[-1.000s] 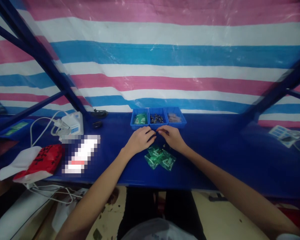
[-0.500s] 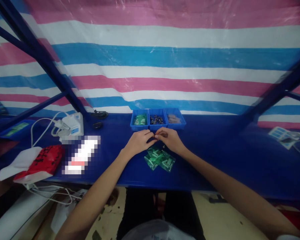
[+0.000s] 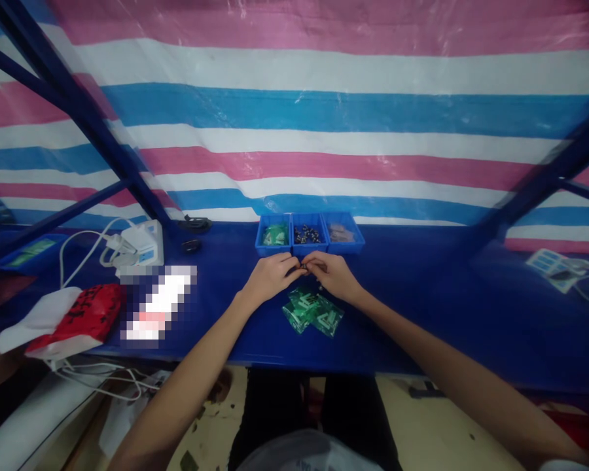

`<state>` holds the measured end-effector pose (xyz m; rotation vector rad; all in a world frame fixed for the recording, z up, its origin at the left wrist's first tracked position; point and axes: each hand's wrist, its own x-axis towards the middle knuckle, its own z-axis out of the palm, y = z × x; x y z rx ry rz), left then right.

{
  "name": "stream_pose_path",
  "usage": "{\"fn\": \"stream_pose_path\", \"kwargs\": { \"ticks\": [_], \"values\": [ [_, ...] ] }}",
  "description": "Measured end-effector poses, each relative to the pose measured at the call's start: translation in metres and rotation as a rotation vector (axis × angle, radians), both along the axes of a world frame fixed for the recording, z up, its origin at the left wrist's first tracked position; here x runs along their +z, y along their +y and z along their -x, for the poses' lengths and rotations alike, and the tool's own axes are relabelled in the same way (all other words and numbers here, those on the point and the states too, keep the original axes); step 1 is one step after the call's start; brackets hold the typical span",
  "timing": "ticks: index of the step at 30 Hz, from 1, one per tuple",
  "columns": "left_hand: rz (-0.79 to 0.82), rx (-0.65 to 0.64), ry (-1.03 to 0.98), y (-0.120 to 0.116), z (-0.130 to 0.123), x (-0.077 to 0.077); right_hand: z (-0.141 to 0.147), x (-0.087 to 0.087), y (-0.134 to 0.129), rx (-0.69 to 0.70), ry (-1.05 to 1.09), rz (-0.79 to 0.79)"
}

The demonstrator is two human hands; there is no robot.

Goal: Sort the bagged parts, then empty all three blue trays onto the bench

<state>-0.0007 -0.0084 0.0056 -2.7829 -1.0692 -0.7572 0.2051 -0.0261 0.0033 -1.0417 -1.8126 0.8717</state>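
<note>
My left hand (image 3: 273, 275) and my right hand (image 3: 334, 275) meet fingertip to fingertip over the blue table (image 3: 216, 294). Both are pinched closed around something small and dark between them, too small to name. Just below them lie green plastic packets (image 3: 304, 311) with pale pieces inside. Beyond my hands stand three blue bins in a row: the left bin (image 3: 273, 250) holds green packets, the middle bin (image 3: 310, 249) holds small dark and metallic parts, and the right bin (image 3: 347, 248) holds pale brownish packets.
At the left are a white power strip (image 3: 150, 242) with cables, a red and white cap (image 3: 88, 317) and a blurred bright patch. A dark cable (image 3: 196, 224) lies at the back. White sockets (image 3: 552, 269) are at the right. Blue frame bars slant up on both sides.
My fingertips have shifted slightly, and a little more of the small dark thing shows between them. The packets and bins stay in place.
</note>
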Motion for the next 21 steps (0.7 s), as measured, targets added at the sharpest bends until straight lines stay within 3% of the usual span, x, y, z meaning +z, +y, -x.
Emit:
{"fn": "stream_pose_path", "kwargs": {
  "ticks": [21],
  "values": [
    [0.111, -0.001, -0.131, -0.0011, -0.0002, 0.0030, 0.0004, -0.0054, 0.0013, -0.052, -0.149, -0.138]
  ]
}}
